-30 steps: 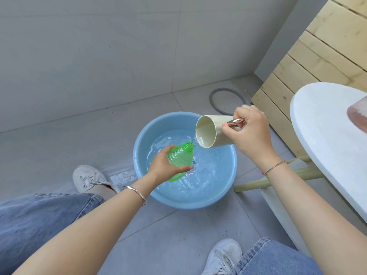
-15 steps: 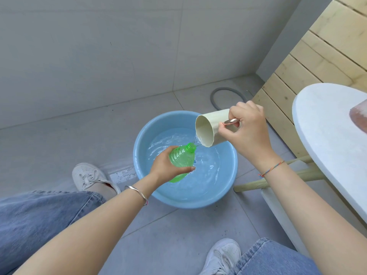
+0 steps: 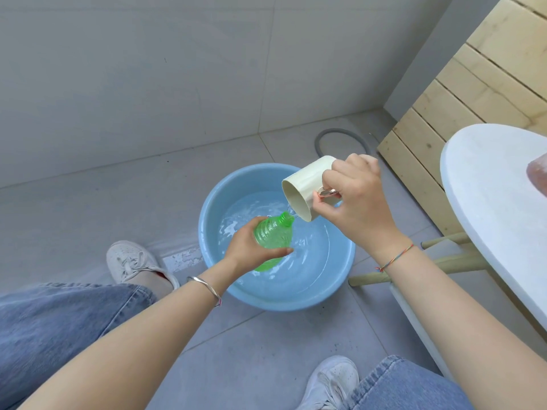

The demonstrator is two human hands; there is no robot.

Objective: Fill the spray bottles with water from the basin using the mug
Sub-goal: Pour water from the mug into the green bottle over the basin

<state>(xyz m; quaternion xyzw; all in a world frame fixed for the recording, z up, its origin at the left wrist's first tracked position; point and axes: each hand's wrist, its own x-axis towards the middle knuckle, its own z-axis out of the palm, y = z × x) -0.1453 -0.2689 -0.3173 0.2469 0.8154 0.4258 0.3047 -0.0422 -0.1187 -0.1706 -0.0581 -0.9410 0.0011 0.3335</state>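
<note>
- Head view, looking down: the blue basin (image 3: 296,300) sits on the tiled floor between the person's feet, holding shallow, rippled water (image 3: 313,250).
- The left hand (image 3: 245,250) grips a green spray bottle (image 3: 272,235) round its ribbed body. The bottle is over the basin, tilted, its uncapped neck pointing up toward the basin's far right side.
- The right hand (image 3: 355,202) pinches the metal handle (image 3: 327,193) of the cream mug (image 3: 302,187), fingers curled about it. The mug is above the basin's right part, tipped steeply with its mouth down and to the left, its lip just beside the bottle's neck.
- A thin thread of water seems to run from the mug's lip to the bottle's opening — so the pouring step looks to be in hand.
- How full the bottle is cannot be told through the green plastic; the steep tip suggests the mug is nearly spent.
- Only this one bottle is in view, and no spray head or cap is visible near the basin.
- Left to do, as I judge it: probably more scoops for this bottle, then any other bottles — none of which shows here.
</note>
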